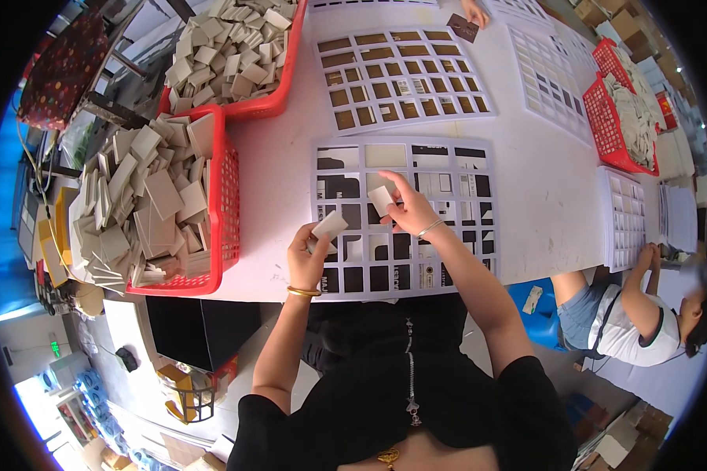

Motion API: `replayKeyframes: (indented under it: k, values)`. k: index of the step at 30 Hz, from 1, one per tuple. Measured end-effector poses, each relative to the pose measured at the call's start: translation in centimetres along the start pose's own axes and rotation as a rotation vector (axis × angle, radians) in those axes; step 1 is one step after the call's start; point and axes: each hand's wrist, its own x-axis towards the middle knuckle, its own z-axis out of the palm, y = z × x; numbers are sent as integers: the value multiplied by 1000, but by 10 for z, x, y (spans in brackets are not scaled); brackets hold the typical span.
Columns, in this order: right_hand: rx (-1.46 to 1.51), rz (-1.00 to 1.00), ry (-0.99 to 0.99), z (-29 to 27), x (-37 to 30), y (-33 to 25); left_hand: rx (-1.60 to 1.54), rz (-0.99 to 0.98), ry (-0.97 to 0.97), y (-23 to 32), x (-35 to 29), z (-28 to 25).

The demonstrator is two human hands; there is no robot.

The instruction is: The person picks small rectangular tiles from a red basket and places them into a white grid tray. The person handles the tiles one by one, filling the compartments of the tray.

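Note:
My left hand [307,255] pinches a small white rectangular tile [331,224] between thumb and fingers, over the left side of a white grid frame [494,228]. Above the middle of that frame, my right hand [413,210] grips another white tile [381,200] by its edge, the index finger stretched out past it. The frame lies flat in front of me; black and white printed material shows through many of its cells. A pale tile [386,155] fills one larger cell in its far row. My hands hide some of the cells.
Red plastic baskets [226,196] heaped with off-white tiles [161,192] stand at the left. Beyond my frame lies a second grid frame [404,125] over brown material. Across the table, another person's hand [474,12] is by a dark card [463,28]. More red baskets [605,118] and a seated person [632,322] are at the right.

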Motion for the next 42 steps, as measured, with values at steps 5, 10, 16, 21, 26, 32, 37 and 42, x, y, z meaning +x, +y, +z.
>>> replayKeyframes:
  k: [5,10,16,21,26,32,37,42]
  values:
    - [-297,-225,83,-6,9,44,191,172,65,16,9,7]
    - [-367,-337,78,0,12,48,252,211,20,25,21,4]
    - [-546,-507,166,2,23,59,185,193,-26,34,25,16]
    - [-912,-730,318,5,7,27,217,174,-91,27,36,27]
    - [-315,-628,232,4,9,26,166,174,-154,26,45,44]
    - [-229,-406,-93,-18,-5,6,379,421,-180,40,42,57]
    - [-282,-367,206,-34,-8,11,1235,539,-359,49,34,62]
    - [-273,-364,81,-42,-3,48,1349,429,-468,31,37,63]
